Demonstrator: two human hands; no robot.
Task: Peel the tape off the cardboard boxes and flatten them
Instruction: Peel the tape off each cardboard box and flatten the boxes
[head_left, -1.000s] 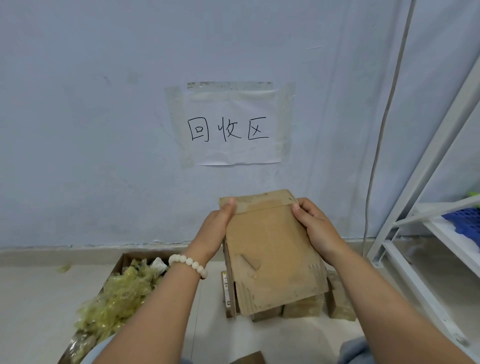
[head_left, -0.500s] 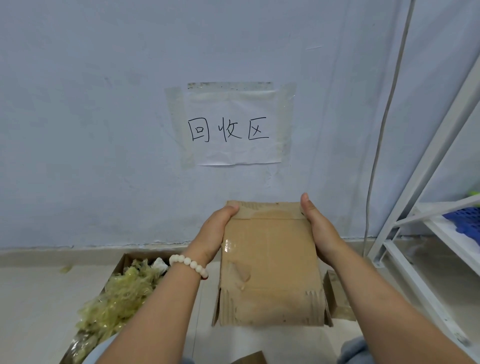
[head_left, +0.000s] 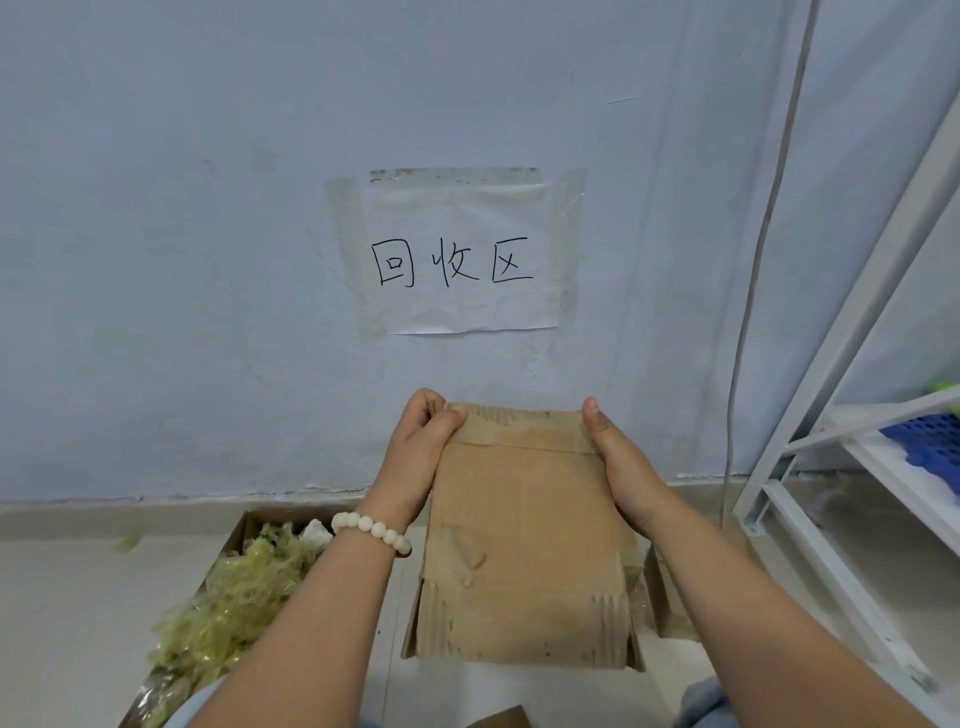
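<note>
Flat box (head_left: 524, 545) held up below sign (head_left: 457, 254). Left hand (head_left: 415, 457) pinches its top-left corner, right hand (head_left: 618, 467) grips top-right edge. Probably checking for tape. Next: lift strip end, peel across.

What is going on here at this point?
A person holds a flattened cardboard box upright in front of the wall, below a taped paper sign. The left hand grips its top left corner and the right hand grips its top right corner. On the floor to the left, an open carton holds crumpled yellowish tape, and more cardboard lies behind the held box. Whether tape remains on the box is unclear.
</note>
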